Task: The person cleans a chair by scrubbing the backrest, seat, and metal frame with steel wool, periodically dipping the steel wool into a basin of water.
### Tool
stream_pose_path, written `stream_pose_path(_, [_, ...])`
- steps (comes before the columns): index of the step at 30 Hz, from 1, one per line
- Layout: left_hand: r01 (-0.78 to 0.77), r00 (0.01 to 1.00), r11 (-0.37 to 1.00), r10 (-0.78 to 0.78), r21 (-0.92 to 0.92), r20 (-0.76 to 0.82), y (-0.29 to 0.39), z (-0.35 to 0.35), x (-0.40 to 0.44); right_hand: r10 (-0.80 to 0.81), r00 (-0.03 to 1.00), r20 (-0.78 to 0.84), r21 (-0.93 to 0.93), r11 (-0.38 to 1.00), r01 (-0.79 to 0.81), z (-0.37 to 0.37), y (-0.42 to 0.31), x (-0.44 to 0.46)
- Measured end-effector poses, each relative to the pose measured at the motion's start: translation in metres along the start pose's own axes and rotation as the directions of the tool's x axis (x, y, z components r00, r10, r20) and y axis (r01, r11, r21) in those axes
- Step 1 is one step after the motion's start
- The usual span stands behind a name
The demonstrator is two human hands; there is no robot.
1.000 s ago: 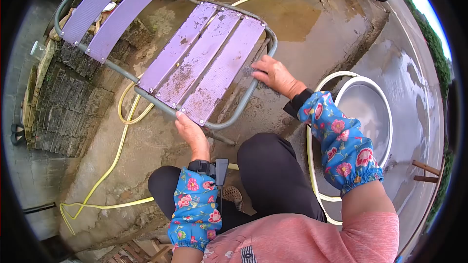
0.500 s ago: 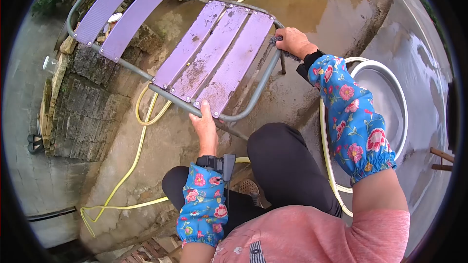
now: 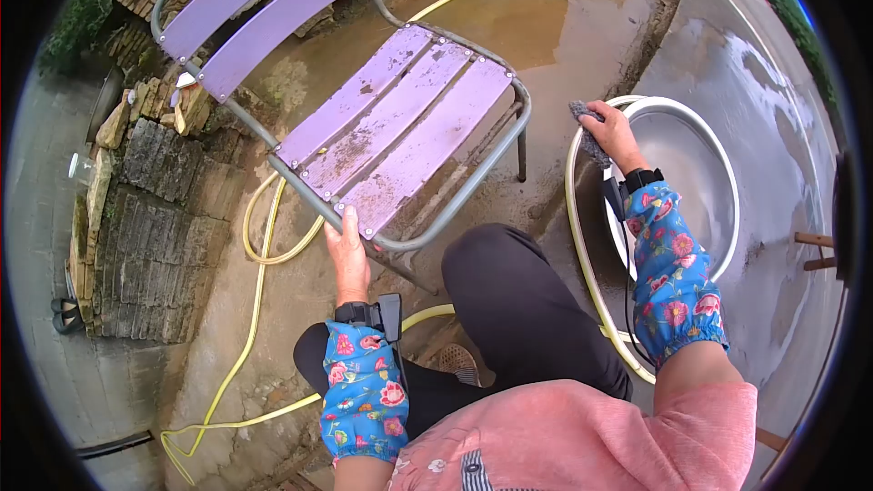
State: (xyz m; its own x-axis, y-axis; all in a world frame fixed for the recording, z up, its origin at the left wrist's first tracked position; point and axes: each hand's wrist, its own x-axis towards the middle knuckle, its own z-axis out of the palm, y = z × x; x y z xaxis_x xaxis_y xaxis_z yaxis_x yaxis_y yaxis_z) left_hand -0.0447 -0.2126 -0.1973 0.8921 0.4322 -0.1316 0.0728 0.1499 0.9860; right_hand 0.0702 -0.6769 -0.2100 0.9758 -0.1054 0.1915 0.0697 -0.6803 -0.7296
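Note:
A purple slatted metal chair (image 3: pixel 435 147) with a grey tube frame stands tilted in front of me. Brown dirt and dark worn patches mark its seat slats. My left hand (image 3: pixel 349 259) is closed on the frame at the seat's near corner, thumb up along the slat. Away to the right, my right hand (image 3: pixel 617 135) grips a dark grey, rough-looking scouring pad (image 3: pixel 591 132). That hand is over the near-left rim of a large pale round basin (image 3: pixel 730 191), clear of the chair. The pad's exact material cannot be made out.
A yellow hose (image 3: pixel 259 309) loops over the wet concrete, under the chair and around the basin. Stacked stones (image 3: pixel 150 227) form a low wall at the left, with a dark sandal (image 3: pixel 65 314) beyond. Muddy water (image 3: pixel 518 32) lies behind the chair.
My right hand has left the chair's far front corner and swung right to the basin, carrying the scouring pad. My left hand keeps its hold on the frame; the view has shifted slightly.

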Motion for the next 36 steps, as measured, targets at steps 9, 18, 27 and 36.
stream_pose_path(9, [0.117,0.993,0.989,-0.117,0.090,-0.008,-0.013,-0.028,0.014,0.668,0.661,-0.342,-0.383,0.543,-0.747,-0.068,0.344,-0.163])
stream_pose_path(18, [0.218,0.937,0.914,-0.097,0.343,-0.336,0.013,-0.008,-0.005,-0.109,0.958,0.265,0.366,0.931,0.005,0.002,-0.018,-0.002])
stream_pose_path(27, [0.147,0.941,0.881,0.016,0.450,-0.338,-0.010,-0.026,0.009,-0.349,0.937,-0.010,0.227,0.912,0.342,0.084,-0.054,0.009])
stream_pose_path(36, [0.085,0.940,0.887,0.079,0.453,-0.332,-0.016,-0.023,0.010,-0.431,0.896,-0.103,0.147,0.885,0.443,0.080,-0.041,0.036])
